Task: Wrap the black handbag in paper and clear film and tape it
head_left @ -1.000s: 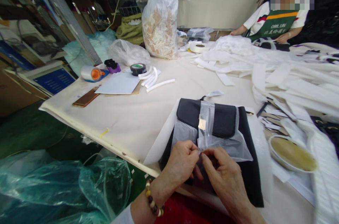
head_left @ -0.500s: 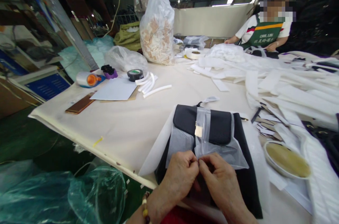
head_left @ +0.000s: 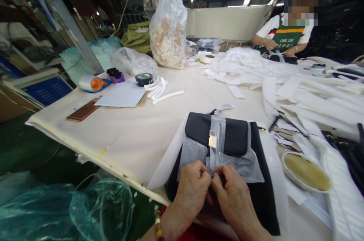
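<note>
Both hands meet fingertip to fingertip over the near edge of the black bag (head_left: 227,138): the left hand (head_left: 193,186) and right hand (head_left: 231,191) each pinch the lower end of the clear plastic strip (head_left: 217,140), which runs away from them across the bag's flap and metal clasp (head_left: 212,141).

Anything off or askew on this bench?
Nothing spilled or damaged. The phone lies close to the table edge; the orange-capped bottle lies on its side. Left hand and right hand pinch the film on the bag.
</note>
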`<action>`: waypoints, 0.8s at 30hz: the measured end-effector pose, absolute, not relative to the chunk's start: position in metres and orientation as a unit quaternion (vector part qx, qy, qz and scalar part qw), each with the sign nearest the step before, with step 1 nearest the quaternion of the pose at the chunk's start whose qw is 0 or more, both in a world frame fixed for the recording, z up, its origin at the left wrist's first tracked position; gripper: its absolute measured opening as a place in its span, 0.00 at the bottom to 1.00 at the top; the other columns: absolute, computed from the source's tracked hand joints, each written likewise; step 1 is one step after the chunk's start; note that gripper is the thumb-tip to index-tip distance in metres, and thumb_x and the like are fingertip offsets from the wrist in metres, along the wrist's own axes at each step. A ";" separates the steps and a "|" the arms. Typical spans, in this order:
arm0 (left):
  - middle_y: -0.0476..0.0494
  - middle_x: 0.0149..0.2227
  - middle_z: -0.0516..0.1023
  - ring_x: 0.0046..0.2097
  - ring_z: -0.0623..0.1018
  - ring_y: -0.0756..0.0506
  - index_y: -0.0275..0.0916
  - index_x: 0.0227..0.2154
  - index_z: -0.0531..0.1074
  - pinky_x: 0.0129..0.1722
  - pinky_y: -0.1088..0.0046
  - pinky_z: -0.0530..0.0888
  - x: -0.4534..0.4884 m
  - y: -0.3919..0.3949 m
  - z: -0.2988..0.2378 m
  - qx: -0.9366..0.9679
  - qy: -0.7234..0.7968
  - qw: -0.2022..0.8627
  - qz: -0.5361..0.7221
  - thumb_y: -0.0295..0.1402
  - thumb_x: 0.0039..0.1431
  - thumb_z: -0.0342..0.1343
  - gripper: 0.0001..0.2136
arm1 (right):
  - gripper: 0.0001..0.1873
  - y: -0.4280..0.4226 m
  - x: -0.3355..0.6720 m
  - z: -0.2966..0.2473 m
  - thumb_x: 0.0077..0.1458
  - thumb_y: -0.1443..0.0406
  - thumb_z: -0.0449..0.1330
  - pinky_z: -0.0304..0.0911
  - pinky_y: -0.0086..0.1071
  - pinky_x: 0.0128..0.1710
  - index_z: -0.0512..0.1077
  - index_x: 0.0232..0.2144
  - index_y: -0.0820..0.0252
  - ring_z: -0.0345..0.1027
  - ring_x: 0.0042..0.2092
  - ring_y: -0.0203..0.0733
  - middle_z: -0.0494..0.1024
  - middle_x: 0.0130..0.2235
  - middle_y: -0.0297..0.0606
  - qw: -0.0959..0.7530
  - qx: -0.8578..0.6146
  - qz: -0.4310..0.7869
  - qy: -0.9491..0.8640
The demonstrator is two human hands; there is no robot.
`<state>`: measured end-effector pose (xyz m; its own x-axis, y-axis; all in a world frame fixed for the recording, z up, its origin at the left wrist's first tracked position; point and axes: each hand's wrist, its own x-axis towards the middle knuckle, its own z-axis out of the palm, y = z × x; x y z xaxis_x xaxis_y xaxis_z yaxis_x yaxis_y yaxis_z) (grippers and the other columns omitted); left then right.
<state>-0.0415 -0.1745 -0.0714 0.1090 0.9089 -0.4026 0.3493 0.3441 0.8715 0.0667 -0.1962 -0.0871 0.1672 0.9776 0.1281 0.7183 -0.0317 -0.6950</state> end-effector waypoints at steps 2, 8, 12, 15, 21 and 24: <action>0.56 0.09 0.63 0.12 0.66 0.53 0.39 0.20 0.61 0.13 0.83 0.56 -0.041 -0.175 -0.073 0.519 0.625 0.518 0.267 0.23 0.49 0.43 0.07 | 0.10 -0.197 0.066 -0.089 0.51 0.60 0.45 0.55 0.34 0.26 0.61 0.23 0.56 0.65 0.25 0.43 0.68 0.23 0.36 0.322 -0.687 0.192 -0.623; 0.56 0.09 0.63 0.12 0.66 0.52 0.39 0.19 0.61 0.11 0.83 0.56 -0.042 -0.172 -0.073 0.485 0.617 0.550 0.284 0.23 0.47 0.45 0.07 | 0.09 -0.197 0.066 -0.090 0.51 0.61 0.46 0.54 0.33 0.24 0.61 0.23 0.56 0.63 0.23 0.40 0.67 0.22 0.33 0.327 -0.685 0.189 -0.624; 0.57 0.07 0.62 0.10 0.65 0.52 0.39 0.20 0.61 0.09 0.83 0.54 -0.043 -0.171 -0.071 0.456 0.606 0.588 0.281 0.22 0.48 0.43 0.07 | 0.09 -0.195 0.067 -0.088 0.50 0.61 0.46 0.54 0.33 0.23 0.61 0.22 0.56 0.62 0.22 0.39 0.67 0.21 0.34 0.331 -0.681 0.198 -0.623; 0.57 0.07 0.62 0.10 0.65 0.52 0.39 0.21 0.60 0.08 0.84 0.53 -0.043 -0.171 -0.071 0.442 0.594 0.612 0.279 0.22 0.48 0.42 0.07 | 0.12 -0.197 0.070 -0.084 0.52 0.60 0.45 0.57 0.34 0.26 0.63 0.23 0.57 0.65 0.25 0.41 0.69 0.23 0.36 0.334 -0.666 0.219 -0.631; 0.57 0.09 0.64 0.12 0.67 0.53 0.37 0.21 0.61 0.08 0.85 0.56 -0.044 -0.171 -0.066 0.420 0.574 0.642 0.287 0.22 0.49 0.43 0.06 | 0.13 -0.203 0.070 -0.081 0.53 0.57 0.48 0.59 0.33 0.25 0.66 0.26 0.58 0.65 0.25 0.40 0.71 0.24 0.36 0.358 -0.656 0.246 -0.618; 0.55 0.11 0.67 0.12 0.68 0.52 0.37 0.23 0.62 0.09 0.85 0.59 -0.046 -0.171 -0.063 0.409 0.561 0.660 0.288 0.23 0.49 0.45 0.04 | 0.14 -0.203 0.068 -0.086 0.53 0.55 0.50 0.60 0.33 0.25 0.65 0.26 0.58 0.66 0.25 0.40 0.70 0.24 0.35 0.355 -0.667 0.233 -0.613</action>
